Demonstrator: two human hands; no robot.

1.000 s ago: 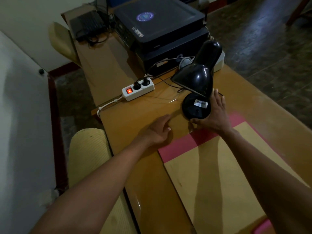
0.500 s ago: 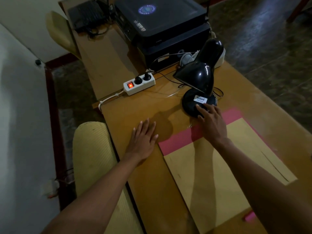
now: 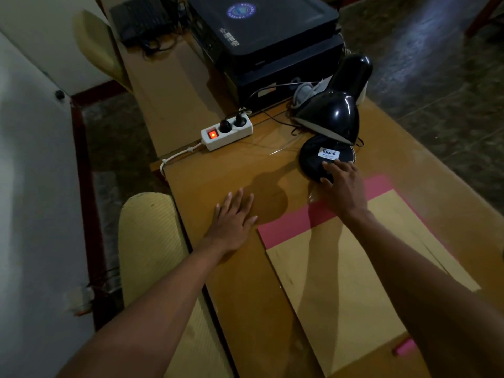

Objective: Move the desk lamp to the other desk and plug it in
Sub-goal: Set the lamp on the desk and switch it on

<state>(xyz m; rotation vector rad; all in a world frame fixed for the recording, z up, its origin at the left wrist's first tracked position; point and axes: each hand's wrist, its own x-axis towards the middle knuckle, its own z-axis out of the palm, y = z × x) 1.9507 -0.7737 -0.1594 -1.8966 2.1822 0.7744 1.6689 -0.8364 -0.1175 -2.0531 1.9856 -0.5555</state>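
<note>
A black desk lamp (image 3: 334, 115) stands on the wooden desk (image 3: 240, 170), its shade tilted down to the left over a round base (image 3: 313, 159) with a white label. My right hand (image 3: 342, 186) lies flat with its fingertips on the near edge of the base, gripping nothing. My left hand (image 3: 234, 216) rests palm down on the desk, fingers spread, to the left of the lamp. A white power strip (image 3: 226, 132) with a lit red switch and two black plugs in it lies behind my left hand. Thin black cords run from the lamp area toward the strip.
A black printer (image 3: 261, 31) sits behind the lamp on the desk. A tan folder (image 3: 354, 268) over a pink sheet (image 3: 286, 227) lies under my right forearm. A yellow chair back (image 3: 147, 241) stands at the desk's left edge. A second desk surface (image 3: 166, 83) extends behind the strip.
My right hand slid from the side of the lamp base to its near edge. My left hand drew back toward me and flattened on the desk. The lamp has stayed put.
</note>
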